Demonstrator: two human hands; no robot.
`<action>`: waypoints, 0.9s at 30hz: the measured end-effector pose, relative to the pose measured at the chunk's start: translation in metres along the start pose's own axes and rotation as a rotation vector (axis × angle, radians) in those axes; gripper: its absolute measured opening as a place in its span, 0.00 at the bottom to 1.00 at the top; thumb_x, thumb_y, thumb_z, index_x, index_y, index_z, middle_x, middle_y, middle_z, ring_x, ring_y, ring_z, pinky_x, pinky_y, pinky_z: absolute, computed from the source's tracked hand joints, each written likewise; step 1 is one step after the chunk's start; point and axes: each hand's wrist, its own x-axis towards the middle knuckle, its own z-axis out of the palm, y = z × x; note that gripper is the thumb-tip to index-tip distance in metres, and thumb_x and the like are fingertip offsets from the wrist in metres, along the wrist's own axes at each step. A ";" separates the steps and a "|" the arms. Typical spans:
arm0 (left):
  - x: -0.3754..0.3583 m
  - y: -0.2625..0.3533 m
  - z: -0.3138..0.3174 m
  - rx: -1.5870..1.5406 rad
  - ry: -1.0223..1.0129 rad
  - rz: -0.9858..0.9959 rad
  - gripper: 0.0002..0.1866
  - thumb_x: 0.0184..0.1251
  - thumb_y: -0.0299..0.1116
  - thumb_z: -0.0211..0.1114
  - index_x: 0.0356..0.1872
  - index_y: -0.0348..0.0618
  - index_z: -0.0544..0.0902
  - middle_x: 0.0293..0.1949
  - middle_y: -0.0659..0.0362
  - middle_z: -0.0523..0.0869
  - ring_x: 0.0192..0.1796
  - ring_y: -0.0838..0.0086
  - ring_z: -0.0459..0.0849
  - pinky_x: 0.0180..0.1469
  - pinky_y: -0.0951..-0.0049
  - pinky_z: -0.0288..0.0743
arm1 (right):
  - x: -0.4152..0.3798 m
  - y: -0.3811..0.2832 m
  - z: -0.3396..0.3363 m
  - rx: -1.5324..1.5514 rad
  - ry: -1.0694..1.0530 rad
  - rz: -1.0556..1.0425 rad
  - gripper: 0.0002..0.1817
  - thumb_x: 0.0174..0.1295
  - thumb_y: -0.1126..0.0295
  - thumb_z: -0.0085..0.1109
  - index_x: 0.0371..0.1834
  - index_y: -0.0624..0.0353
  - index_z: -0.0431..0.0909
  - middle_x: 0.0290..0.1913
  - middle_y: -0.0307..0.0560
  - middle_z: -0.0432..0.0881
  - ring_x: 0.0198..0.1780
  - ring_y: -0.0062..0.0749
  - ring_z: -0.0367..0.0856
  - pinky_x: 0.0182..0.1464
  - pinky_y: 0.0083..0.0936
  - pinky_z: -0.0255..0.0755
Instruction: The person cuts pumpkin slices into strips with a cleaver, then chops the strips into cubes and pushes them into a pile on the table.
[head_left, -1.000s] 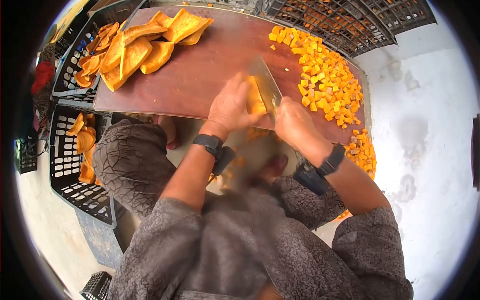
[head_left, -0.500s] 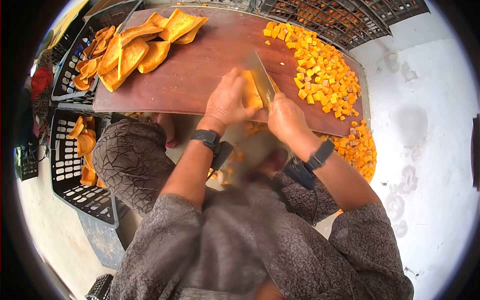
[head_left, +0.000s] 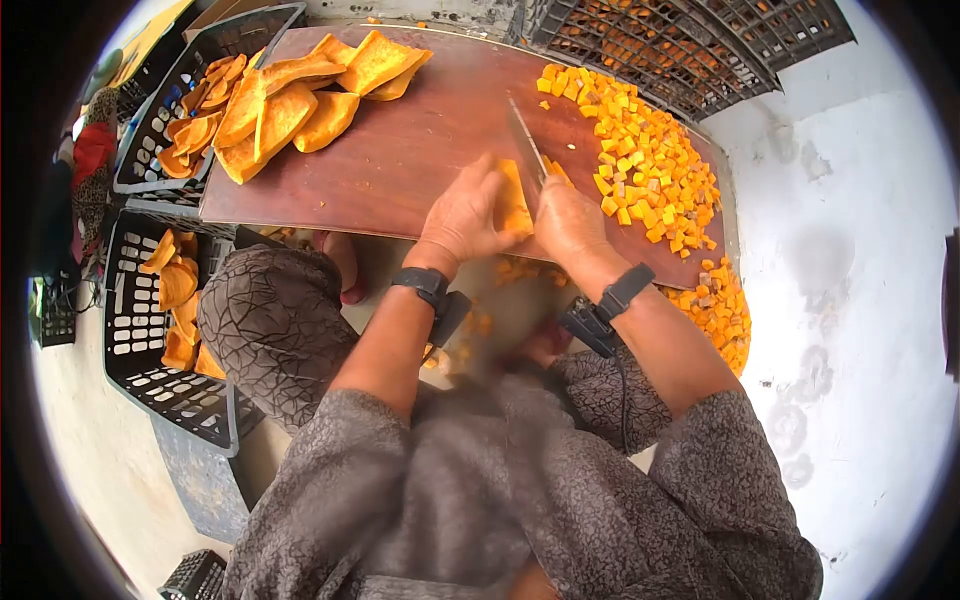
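My left hand (head_left: 465, 212) is closed on an orange pumpkin piece (head_left: 514, 203), pressing it to the reddish-brown board (head_left: 400, 175) near its front edge. In my right hand (head_left: 568, 218) is the handle of a kitchen knife (head_left: 524, 137), its blade pointing away from me. The blade stands just right of the held piece, seen nearly edge-on. A little cut pumpkin (head_left: 556, 170) shows on the blade's far side, partly hidden. Diced pumpkin (head_left: 650, 160) is heaped on the board's right side. Larger pumpkin slabs (head_left: 325, 122) are stacked at the far left.
Black crates (head_left: 135, 300) with pumpkin pieces stand left of the board, and another crate (head_left: 640, 45) stands behind it. More pumpkin cubes (head_left: 722, 310) lie beyond the right front edge. A white wall (head_left: 830, 250) bounds the right side.
The knife has turned from showing its broad face to nearly edge-on. My left hand still holds the pumpkin piece. The whole view has shifted slightly.
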 end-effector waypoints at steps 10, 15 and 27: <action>0.004 0.004 -0.011 -0.110 -0.065 -0.070 0.44 0.36 0.47 0.81 0.56 0.37 0.73 0.68 0.41 0.66 0.68 0.47 0.69 0.67 0.57 0.71 | -0.026 0.008 -0.046 0.147 0.079 -0.054 0.11 0.66 0.69 0.53 0.35 0.70 0.72 0.30 0.71 0.79 0.37 0.68 0.79 0.40 0.51 0.73; 0.004 0.005 -0.012 -0.132 -0.088 -0.098 0.43 0.35 0.47 0.81 0.55 0.37 0.73 0.66 0.41 0.67 0.67 0.47 0.70 0.66 0.57 0.71 | -0.027 0.003 -0.052 0.145 -0.092 0.038 0.13 0.63 0.66 0.51 0.36 0.67 0.77 0.38 0.67 0.83 0.42 0.62 0.83 0.44 0.49 0.77; 0.003 0.000 -0.008 -0.120 -0.032 -0.046 0.36 0.45 0.44 0.77 0.54 0.37 0.74 0.62 0.39 0.71 0.65 0.45 0.72 0.64 0.56 0.72 | -0.029 0.006 -0.034 0.193 -0.091 -0.052 0.12 0.69 0.69 0.50 0.37 0.71 0.71 0.22 0.62 0.78 0.19 0.49 0.81 0.24 0.42 0.74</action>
